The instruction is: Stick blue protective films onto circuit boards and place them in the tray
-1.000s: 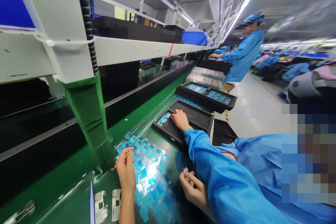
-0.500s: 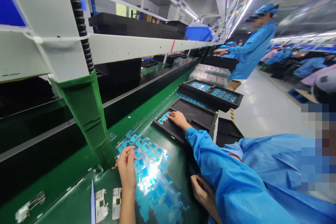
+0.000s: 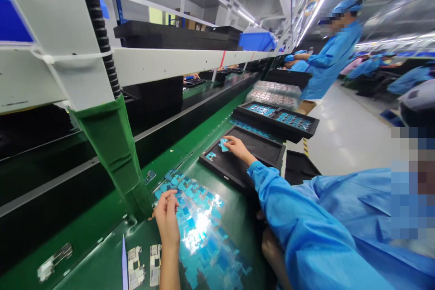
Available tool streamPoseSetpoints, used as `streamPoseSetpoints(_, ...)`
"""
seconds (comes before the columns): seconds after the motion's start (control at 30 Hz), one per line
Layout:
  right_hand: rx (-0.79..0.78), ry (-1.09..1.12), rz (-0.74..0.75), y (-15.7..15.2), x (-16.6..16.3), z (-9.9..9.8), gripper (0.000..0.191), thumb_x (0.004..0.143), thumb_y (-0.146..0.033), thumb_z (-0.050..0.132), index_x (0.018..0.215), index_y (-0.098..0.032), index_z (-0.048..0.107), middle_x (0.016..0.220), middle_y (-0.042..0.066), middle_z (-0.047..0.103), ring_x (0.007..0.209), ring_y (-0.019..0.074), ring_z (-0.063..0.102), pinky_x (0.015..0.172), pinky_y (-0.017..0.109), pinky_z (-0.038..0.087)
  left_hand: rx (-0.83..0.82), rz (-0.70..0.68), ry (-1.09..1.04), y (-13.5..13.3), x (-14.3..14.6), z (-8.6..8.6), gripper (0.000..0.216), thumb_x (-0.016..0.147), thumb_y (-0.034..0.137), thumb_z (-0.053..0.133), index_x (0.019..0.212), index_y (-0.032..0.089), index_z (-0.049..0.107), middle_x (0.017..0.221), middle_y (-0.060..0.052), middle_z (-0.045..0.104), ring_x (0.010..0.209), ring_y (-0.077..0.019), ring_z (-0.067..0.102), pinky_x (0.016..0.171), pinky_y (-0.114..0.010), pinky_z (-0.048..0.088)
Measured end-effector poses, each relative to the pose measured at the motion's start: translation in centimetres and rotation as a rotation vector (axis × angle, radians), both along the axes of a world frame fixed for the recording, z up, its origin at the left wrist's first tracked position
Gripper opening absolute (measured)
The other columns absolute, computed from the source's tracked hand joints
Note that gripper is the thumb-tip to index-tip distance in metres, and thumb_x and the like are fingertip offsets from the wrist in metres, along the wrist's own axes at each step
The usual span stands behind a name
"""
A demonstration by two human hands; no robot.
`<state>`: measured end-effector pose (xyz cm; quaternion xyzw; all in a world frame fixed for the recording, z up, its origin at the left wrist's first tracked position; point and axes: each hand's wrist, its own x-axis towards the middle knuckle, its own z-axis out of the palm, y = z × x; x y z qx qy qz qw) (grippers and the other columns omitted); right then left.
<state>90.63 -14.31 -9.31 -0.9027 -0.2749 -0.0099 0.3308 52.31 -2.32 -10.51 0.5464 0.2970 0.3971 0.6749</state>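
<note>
The left hand (image 3: 169, 218) comes up on a bare forearm from the near edge of the glossy green workbench surface (image 3: 102, 258). Its fingers are bent inward and its fingertips rest on the left side of a heap of small blue film pieces (image 3: 217, 260). Whether it pinches one of them cannot be told. The heap lies spread on a clear shiny plastic sheet (image 3: 202, 225) near the middle of the bench, reaching down toward the near edge. Of the right hand (image 3: 270, 248) only a narrow part shows, close to the near right edge, under a co-worker's blue sleeve (image 3: 299, 231) that crosses in front of it. Its state cannot be told. Just left of the left forearm, at the near edge, lie two small silvery circuit parts (image 3: 136, 265). The co-worker's hand (image 3: 238, 147) reaches out of that sleeve and pinches a single blue film piece (image 3: 223, 145) above the left end of a flat black foam tray (image 3: 261, 152), which sits along the right edge of the bench beyond the heap. Another blue piece (image 3: 210, 156) lies in the tray's near left corner. Farther along the same edge stands a second black tray filled with blue parts (image 3: 277, 120), and past it a stack of clear plastic trays (image 3: 275, 95). A green padded post (image 3: 115, 154) rises from the bench just left of the left hand, under a white shelf rail (image 3: 176, 61). A standing person in a blue coat and cap (image 3: 331, 61) works at the far end of the bench.
</note>
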Motion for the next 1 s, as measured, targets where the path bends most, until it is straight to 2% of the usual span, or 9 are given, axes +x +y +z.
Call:
streamPoseSetpoints(0.1,-0.141,-0.083,0.05,-0.9,-0.3,0.1,0.034,0.098,-0.035,0.063,0.126,-0.017,0.06,0.125,0.01,0.061,0.105,0.024,0.063,0.089,0.044,0.056,0.015,-0.022,0.01,0.0,-0.1,0.1,0.04,0.084,0.054,0.062,0.094,0.015,0.07,0.064,0.0,0.055,0.059,-0.0148,0.049,0.057,-0.025,0.04)
streamPoseSetpoints(0.23,-0.286,-0.198,0.032,-1.2,-1.2,-0.5,0.034,0.098,-0.035,0.062,0.128,-0.019,0.059,0.136,0.011,0.055,0.118,0.0275,0.057,0.099,0.05,0.049,0.094,-0.073,0.03,-0.4,-0.3,0.6,0.04,0.086,0.053,0.06,0.098,0.016,0.07,0.067,-0.001,0.057,0.065,-0.0174,0.055,0.062,-0.026,0.043)
streamPoseSetpoints(0.43,-0.449,-0.197,0.151,-1.3,-1.6,-1.0,0.025,0.099,-0.034,0.062,0.117,-0.017,0.064,0.121,0.009,0.063,0.104,0.0222,0.064,0.091,0.043,0.055,0.144,-0.113,0.078,-0.7,-0.5,1.0,0.039,0.087,0.052,0.058,0.099,0.017,0.07,0.069,-0.001,0.056,0.07,-0.02,0.058,0.066,-0.028,0.043)
streamPoseSetpoints(0.57,-0.461,-0.211,0.226,-1.5,-1.6,-0.8,0.024,0.099,-0.032,0.062,0.119,-0.018,0.064,0.127,0.009,0.061,0.109,0.0229,0.062,0.095,0.044,0.053,0.135,-0.107,0.07,-0.6,-0.3,0.7,0.039,0.086,0.052,0.059,0.099,0.017,0.069,0.07,-0.002,0.057,0.07,-0.0208,0.059,0.065,-0.029,0.044)
streamPoseSetpoints(0.87,-0.395,-0.181,0.022,-0.2,-1.8,-1.3,0.026,0.099,-0.035,0.061,0.117,-0.016,0.064,0.12,0.009,0.063,0.102,0.0219,0.064,0.089,0.042,0.055,0.151,-0.093,0.079,-0.6,-0.4,0.6,0.037,0.088,0.049,0.059,0.101,0.016,0.07,0.072,-0.003,0.059,0.071,-0.0204,0.06,0.066,-0.029,0.046)
streamPoseSetpoints(1.0,-0.315,-0.16,0.025,0.0,-2.8,-1.3,0.027,0.1,-0.037,0.06,0.118,-0.016,0.063,0.119,0.009,0.063,0.103,0.0222,0.064,0.09,0.043,0.055,0.139,-0.088,0.076,-0.7,-0.4,1.0,0.039,0.087,0.051,0.059,0.099,0.016,0.07,0.071,-0.003,0.06,0.07,-0.0206,0.06,0.064,-0.029,0.046)
